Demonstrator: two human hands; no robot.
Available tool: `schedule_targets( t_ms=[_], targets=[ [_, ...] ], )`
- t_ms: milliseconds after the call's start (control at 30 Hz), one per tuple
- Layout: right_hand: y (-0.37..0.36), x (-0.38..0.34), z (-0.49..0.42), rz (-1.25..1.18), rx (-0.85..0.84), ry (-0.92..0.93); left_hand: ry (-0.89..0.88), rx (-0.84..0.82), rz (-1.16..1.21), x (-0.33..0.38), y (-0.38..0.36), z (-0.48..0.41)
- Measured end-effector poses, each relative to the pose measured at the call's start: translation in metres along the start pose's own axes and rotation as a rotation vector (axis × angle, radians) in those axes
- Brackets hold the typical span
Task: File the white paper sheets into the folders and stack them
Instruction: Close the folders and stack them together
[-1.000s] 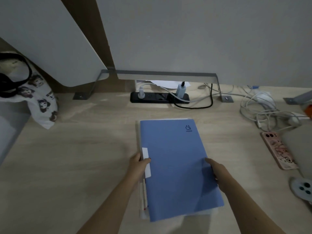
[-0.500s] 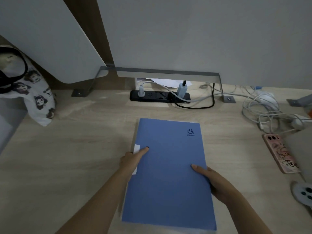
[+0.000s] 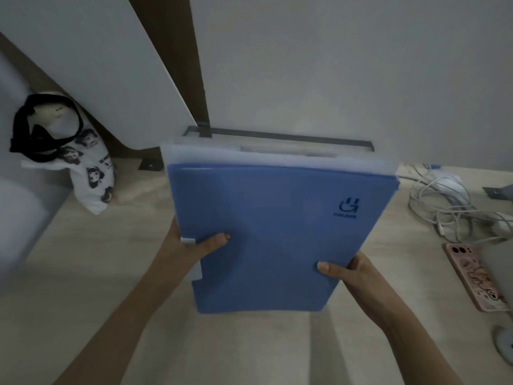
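A blue folder [image 3: 277,232] with a dark logo at its upper right is lifted off the desk and tilted up toward me. Behind it shows the pale, translucent edge of another folder [image 3: 272,158], held together with it. My left hand [image 3: 194,245] grips the stack's left edge, thumb on the blue cover beside a white tab. My right hand [image 3: 349,270] grips the lower right edge, thumb on the cover and fingers hidden behind. The sheets inside cannot be seen.
A printed white tote bag [image 3: 83,173] with black straps stands at the left on the wooden desk [image 3: 97,287]. Tangled white cables [image 3: 449,207] and a pink phone [image 3: 472,276] lie at the right. A grey metal stand frame [image 3: 291,137] is behind the folders.
The folders lay flat on the desk with my hands on their sides; both hands have since lifted the stack and tipped it up, covering the power strip behind.
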State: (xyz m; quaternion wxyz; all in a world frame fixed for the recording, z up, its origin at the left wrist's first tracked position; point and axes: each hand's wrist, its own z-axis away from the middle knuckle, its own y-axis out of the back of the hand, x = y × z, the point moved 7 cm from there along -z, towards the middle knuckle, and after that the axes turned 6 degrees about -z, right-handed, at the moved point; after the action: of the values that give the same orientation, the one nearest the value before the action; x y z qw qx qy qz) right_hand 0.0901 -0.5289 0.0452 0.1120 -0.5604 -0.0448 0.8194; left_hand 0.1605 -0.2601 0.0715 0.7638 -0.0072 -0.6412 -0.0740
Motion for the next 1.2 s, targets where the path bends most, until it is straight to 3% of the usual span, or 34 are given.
schedule_targets(
  t_ms=[100,167,500,700,967,1200],
  targets=[
    [-0.009,0.003,-0.001,0.034,0.016,0.033,-0.057,-0.111,-0.173,0.003,0.003,0.009],
    [-0.014,0.006,-0.001,0.060,0.009,0.043,-0.052,-0.141,-0.168,-0.006,0.007,0.010],
    [-0.017,0.008,-0.002,0.021,0.074,0.132,-0.172,-0.124,-0.189,-0.009,0.006,0.019],
    [-0.021,0.022,0.004,0.105,0.000,0.057,-0.055,-0.096,-0.226,-0.048,0.016,0.030],
    [-0.024,0.032,-0.015,0.164,0.089,0.034,0.040,-0.027,-0.188,-0.065,0.025,0.016],
    [-0.060,0.054,-0.043,0.141,0.083,-0.145,0.157,0.090,-0.135,-0.084,0.060,-0.005]
  ],
)
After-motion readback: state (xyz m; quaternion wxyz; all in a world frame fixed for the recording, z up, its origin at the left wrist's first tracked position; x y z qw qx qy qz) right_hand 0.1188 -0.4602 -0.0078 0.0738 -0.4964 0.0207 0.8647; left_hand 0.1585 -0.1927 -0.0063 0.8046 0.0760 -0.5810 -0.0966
